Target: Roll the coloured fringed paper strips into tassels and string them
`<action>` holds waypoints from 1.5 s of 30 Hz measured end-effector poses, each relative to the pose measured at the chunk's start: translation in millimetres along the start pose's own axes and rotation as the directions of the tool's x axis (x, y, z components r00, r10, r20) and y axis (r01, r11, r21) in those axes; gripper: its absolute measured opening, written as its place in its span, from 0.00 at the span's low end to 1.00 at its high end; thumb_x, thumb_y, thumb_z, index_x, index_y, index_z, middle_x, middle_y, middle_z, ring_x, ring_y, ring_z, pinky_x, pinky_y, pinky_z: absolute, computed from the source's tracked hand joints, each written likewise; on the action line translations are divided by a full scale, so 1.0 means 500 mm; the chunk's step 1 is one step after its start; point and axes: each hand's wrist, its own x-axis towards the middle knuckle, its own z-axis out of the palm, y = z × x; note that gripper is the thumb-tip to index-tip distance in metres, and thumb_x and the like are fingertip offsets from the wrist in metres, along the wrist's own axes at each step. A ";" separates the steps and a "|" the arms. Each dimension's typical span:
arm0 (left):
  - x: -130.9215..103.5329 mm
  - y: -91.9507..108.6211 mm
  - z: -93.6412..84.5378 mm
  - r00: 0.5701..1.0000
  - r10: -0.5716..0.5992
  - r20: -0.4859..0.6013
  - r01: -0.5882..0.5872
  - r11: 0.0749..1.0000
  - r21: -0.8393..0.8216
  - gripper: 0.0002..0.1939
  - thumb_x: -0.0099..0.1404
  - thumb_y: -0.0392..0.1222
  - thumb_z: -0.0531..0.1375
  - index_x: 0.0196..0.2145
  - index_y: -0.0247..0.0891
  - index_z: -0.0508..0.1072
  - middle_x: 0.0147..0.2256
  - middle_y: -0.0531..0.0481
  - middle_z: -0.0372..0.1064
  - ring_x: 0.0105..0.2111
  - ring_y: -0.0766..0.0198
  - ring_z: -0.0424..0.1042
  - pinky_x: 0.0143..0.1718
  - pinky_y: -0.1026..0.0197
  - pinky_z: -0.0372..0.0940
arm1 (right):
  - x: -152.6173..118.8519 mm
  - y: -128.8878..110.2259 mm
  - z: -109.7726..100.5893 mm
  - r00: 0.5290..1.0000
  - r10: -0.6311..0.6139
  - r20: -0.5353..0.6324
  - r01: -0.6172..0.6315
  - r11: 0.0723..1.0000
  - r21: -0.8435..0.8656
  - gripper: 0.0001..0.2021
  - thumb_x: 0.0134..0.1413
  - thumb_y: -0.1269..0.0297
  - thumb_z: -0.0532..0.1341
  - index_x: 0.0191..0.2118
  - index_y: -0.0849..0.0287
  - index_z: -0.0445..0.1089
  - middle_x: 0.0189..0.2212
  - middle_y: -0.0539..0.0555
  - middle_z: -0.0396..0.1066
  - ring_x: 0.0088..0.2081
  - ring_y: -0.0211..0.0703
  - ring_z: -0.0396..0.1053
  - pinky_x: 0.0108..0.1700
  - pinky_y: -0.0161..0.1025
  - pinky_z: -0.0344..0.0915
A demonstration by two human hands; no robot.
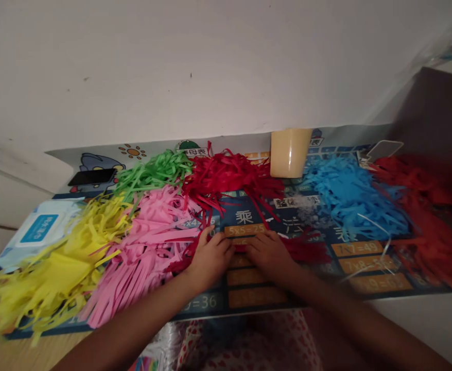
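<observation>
My left hand [211, 255] and my right hand [269, 253] are side by side near the middle of the printed mat [245, 314]. The fingers of both are closed on one red fringed paper strip [307, 248]. Its fringe spreads out to the right of my right hand and to the left of my left hand, and its middle runs between the two. Just beyond the hands lies a heap of red shredded paper strips [226, 175]. Pink fringed strips [152, 226] lie close to my left hand. How my fingertips grip the strip is partly hidden.
Yellow strips [64, 268], green strips [156, 172], blue strips [353, 190] and orange-red strips [434, 237] cover much of the mat. A cream cup [290, 153] stands at the back. At left are a phone [91, 178] and a wipes pack [38, 229]. A wall rises behind.
</observation>
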 end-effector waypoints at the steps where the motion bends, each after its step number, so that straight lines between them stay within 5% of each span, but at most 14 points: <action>1: -0.006 -0.006 -0.007 1.000 0.016 -0.002 -0.016 1.000 0.008 0.09 0.66 0.34 0.58 0.36 0.48 0.75 0.34 0.55 0.75 0.43 0.58 0.67 0.61 0.44 0.45 | -0.006 0.006 0.007 1.000 0.006 -0.008 -0.006 1.000 0.025 0.04 0.61 0.71 0.60 0.35 0.58 0.73 0.32 0.52 0.74 0.37 0.44 0.65 0.43 0.44 0.51; 4: -0.020 -0.024 -0.028 0.999 0.039 -0.021 -0.039 0.999 0.014 0.06 0.68 0.38 0.59 0.38 0.47 0.76 0.35 0.54 0.76 0.42 0.59 0.68 0.57 0.44 0.47 | -0.027 0.033 0.019 0.990 0.138 -0.034 -0.132 0.981 0.144 0.06 0.61 0.68 0.61 0.32 0.56 0.74 0.32 0.50 0.74 0.36 0.43 0.65 0.40 0.42 0.50; 9: -0.006 -0.033 -0.038 0.996 -0.084 0.018 0.085 0.995 -0.053 0.09 0.69 0.41 0.56 0.33 0.41 0.76 0.32 0.51 0.74 0.39 0.59 0.68 0.50 0.48 0.53 | -0.024 0.050 0.009 0.940 0.319 0.121 -0.341 0.901 0.270 0.05 0.60 0.65 0.61 0.33 0.57 0.73 0.35 0.51 0.72 0.39 0.44 0.66 0.41 0.42 0.52; 23: 0.026 -0.045 -0.023 0.995 -0.074 0.070 0.076 0.996 -0.040 0.08 0.64 0.38 0.60 0.27 0.38 0.73 0.26 0.51 0.69 0.34 0.59 0.64 0.42 0.51 0.52 | -0.005 0.050 0.013 0.902 0.406 0.149 -0.432 0.839 0.330 0.04 0.53 0.69 0.64 0.29 0.58 0.68 0.30 0.51 0.69 0.35 0.44 0.64 0.38 0.41 0.50; 26: 0.018 -0.044 -0.024 0.998 0.048 0.028 -0.048 0.999 -0.011 0.04 0.65 0.36 0.60 0.34 0.43 0.75 0.32 0.52 0.71 0.38 0.58 0.64 0.47 0.48 0.51 | -0.010 0.053 0.005 0.928 0.365 0.073 -0.368 0.873 0.321 0.03 0.53 0.71 0.63 0.31 0.58 0.69 0.33 0.52 0.71 0.37 0.44 0.64 0.39 0.41 0.50; 30: 0.008 -0.034 -0.020 0.969 0.245 0.030 -0.247 0.960 0.130 0.09 0.64 0.38 0.62 0.42 0.47 0.74 0.37 0.53 0.72 0.43 0.57 0.62 0.55 0.43 0.46 | -0.018 0.054 -0.016 0.990 0.098 -0.104 -0.083 0.987 0.139 0.01 0.59 0.65 0.63 0.35 0.53 0.73 0.37 0.49 0.74 0.41 0.45 0.63 0.44 0.46 0.49; 35: 0.022 -0.008 -0.010 0.978 0.199 0.067 -0.210 0.949 0.235 0.08 0.68 0.36 0.55 0.33 0.41 0.73 0.31 0.54 0.69 0.43 0.58 0.63 0.59 0.43 0.45 | -0.009 0.044 -0.005 0.987 -0.138 -0.080 0.133 0.989 -0.063 0.04 0.61 0.71 0.61 0.36 0.58 0.73 0.38 0.51 0.75 0.44 0.45 0.64 0.48 0.47 0.50; 40: 0.036 -0.003 -0.011 0.979 0.198 0.041 -0.202 0.953 0.223 0.07 0.66 0.41 0.58 0.31 0.40 0.74 0.30 0.52 0.69 0.41 0.57 0.65 0.57 0.42 0.48 | 0.013 0.051 0.012 0.999 0.021 -0.044 -0.020 0.999 0.035 0.05 0.60 0.68 0.62 0.31 0.58 0.71 0.34 0.51 0.74 0.40 0.44 0.64 0.46 0.46 0.51; 45: 0.038 -0.010 -0.009 0.984 0.178 0.007 -0.176 0.968 0.177 0.05 0.64 0.42 0.60 0.34 0.39 0.75 0.31 0.51 0.71 0.40 0.58 0.65 0.55 0.42 0.49 | 0.034 0.054 -0.019 0.996 0.089 -0.003 -0.088 0.989 0.117 0.06 0.57 0.68 0.65 0.29 0.57 0.71 0.31 0.50 0.74 0.40 0.44 0.65 0.45 0.45 0.50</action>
